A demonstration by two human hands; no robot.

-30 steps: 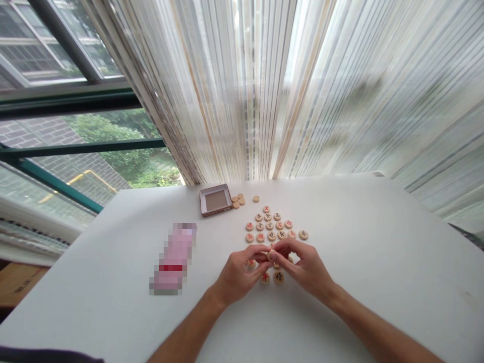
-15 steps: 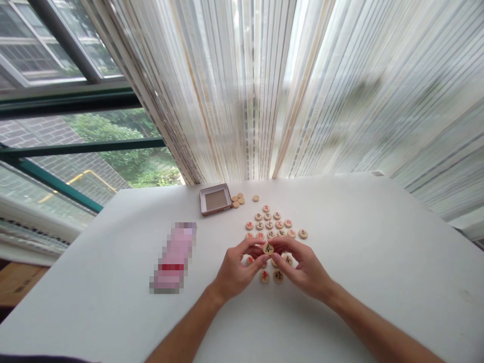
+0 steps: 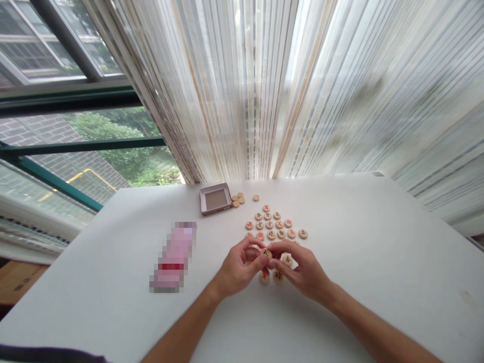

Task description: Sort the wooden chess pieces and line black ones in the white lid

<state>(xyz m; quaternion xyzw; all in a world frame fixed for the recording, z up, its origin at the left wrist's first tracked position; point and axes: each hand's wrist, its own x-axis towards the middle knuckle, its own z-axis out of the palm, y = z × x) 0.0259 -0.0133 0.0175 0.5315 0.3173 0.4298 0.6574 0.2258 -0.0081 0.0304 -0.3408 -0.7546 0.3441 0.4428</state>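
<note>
Between the fingertips of both hands is a round wooden xiangqi piece [image 3: 266, 253] with a black character, held above the table. My left hand [image 3: 242, 262] pinches it from the left, thumb across its face. My right hand [image 3: 300, 264] grips the piece's right side with thumb and index finger. Several more pieces with red or black characters lie face up in rows beyond the hands, such as a black-marked one [image 3: 303, 234] at the right end of a row. Closer in lie a red piece [image 3: 264, 277] and a black piece [image 3: 278, 276]. My hands hide part of the arrangement.
An open shallow box [image 3: 216, 199] stands at the back of the white table [image 3: 378, 282]. Beside it are several face-down pieces [image 3: 238, 199], with a single one [image 3: 256, 198] apart. A pixelated pink object [image 3: 176, 257] lies left. Striped curtains [image 3: 264, 91] hang behind.
The held piece has shifted slightly down and left, and my left thumb now covers part of it. The pieces on the table lie where they were.
</note>
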